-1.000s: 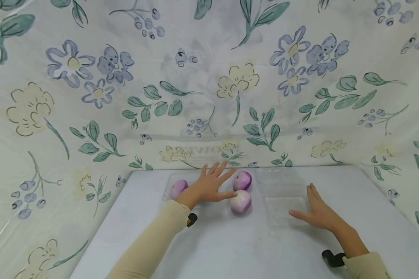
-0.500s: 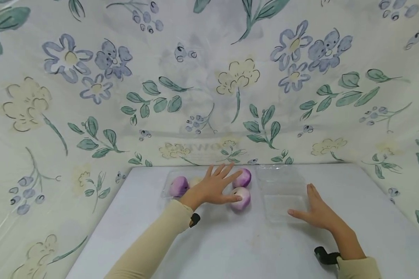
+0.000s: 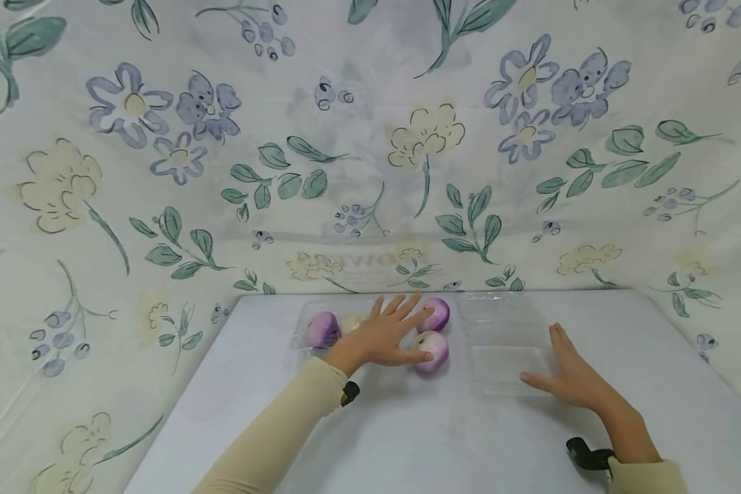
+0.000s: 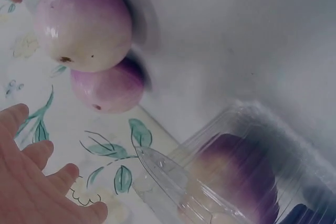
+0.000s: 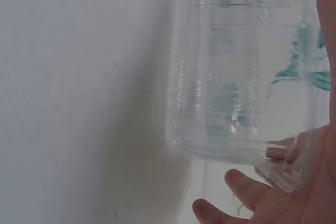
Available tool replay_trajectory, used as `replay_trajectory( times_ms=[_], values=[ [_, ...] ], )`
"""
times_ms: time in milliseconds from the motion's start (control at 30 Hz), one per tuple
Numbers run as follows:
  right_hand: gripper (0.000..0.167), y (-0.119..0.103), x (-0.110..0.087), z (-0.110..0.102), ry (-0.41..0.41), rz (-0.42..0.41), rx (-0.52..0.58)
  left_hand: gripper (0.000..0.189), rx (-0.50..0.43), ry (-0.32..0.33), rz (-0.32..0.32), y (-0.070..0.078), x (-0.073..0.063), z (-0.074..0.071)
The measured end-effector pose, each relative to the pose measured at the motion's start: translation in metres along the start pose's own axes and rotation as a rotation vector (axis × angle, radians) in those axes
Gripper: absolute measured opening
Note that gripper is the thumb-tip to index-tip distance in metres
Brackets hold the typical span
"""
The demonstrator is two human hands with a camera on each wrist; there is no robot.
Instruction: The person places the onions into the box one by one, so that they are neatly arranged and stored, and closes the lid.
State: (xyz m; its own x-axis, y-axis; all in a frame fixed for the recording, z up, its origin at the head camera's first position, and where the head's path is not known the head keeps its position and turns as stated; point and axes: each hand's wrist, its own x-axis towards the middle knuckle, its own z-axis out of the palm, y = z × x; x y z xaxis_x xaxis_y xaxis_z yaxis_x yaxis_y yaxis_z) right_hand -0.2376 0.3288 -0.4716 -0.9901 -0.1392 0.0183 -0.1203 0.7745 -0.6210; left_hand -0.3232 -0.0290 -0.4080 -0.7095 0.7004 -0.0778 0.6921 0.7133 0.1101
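Note:
My left hand (image 3: 385, 337) reaches over the back of the table with its fingers spread straight. In the head view its thumb overlaps the nearer purple-and-white onion (image 3: 431, 357), and its fingertips come up to the farther onion (image 3: 436, 314). Those two onions touch, as the left wrist view (image 4: 83, 24) shows. Partly behind my left hand lies a clear plastic container (image 3: 299, 339) with a purple onion (image 3: 322, 329) and a paler one (image 3: 350, 322) inside. My right hand (image 3: 571, 374), fingers straight, is at the right side of another clear plastic container (image 3: 506, 370), open-lidded, with nothing inside.
A white table (image 3: 395, 446) carries everything. Behind it hangs a floral sheet (image 3: 358, 137) that meets the table's back edge. Black straps with small mounts (image 3: 586, 454) sit on both wrists.
My left hand has shifted slightly right, so its thumb now overlaps more of the nearer onion and the container's pale onion shows. The right hand stays almost still.

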Motion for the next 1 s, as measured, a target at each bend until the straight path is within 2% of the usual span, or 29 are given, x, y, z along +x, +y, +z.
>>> replay_trajectory(
  times_ms=[200, 433, 700, 1000],
  values=[
    [0.122, 0.005, -0.004, -0.006, -0.002, -0.038, 0.029, 0.087, -0.042, 0.017, 0.055, 0.007, 0.004, 0.000],
    [0.120, 0.004, -0.003, -0.003, -0.008, -0.058, 0.048, 0.087, -0.054, 0.006, 0.075, 0.012, 0.006, 0.002],
    [0.122, 0.002, -0.003, -0.003, -0.010, -0.030, 0.057, 0.081, -0.088, 0.031, 0.150, 0.021, 0.010, 0.006],
    [0.124, 0.004, -0.002, 0.000, -0.030, 0.000, 0.083, 0.082, -0.141, 0.011, 0.172, 0.023, 0.014, 0.015]
  ],
)
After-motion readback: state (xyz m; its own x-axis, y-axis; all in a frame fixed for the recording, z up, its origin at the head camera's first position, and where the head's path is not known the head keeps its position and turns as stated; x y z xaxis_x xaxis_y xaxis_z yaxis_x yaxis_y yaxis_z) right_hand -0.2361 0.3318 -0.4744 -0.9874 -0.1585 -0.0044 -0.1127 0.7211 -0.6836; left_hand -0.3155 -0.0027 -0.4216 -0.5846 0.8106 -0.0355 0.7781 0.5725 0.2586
